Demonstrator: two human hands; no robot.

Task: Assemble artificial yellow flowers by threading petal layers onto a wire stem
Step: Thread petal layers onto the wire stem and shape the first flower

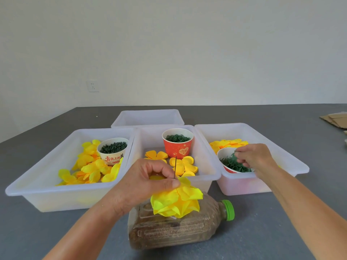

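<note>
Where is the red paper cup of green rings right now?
In the head view, the red paper cup stands at the back of the middle clear plastic bin, behind loose yellow fabric petals and beyond the left hand.

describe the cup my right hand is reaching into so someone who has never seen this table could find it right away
Three filled translucent bins sit side by side; take the right bin. The white cup stands at its front, before a pile of yellow petals, under the right hand. Unlike the other cups, it holds flat, leafy green pieces.

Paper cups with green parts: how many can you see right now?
3. White printed cup in the left bin, red cup in the middle bin, a third cup in the right bin under the right hand.
</note>
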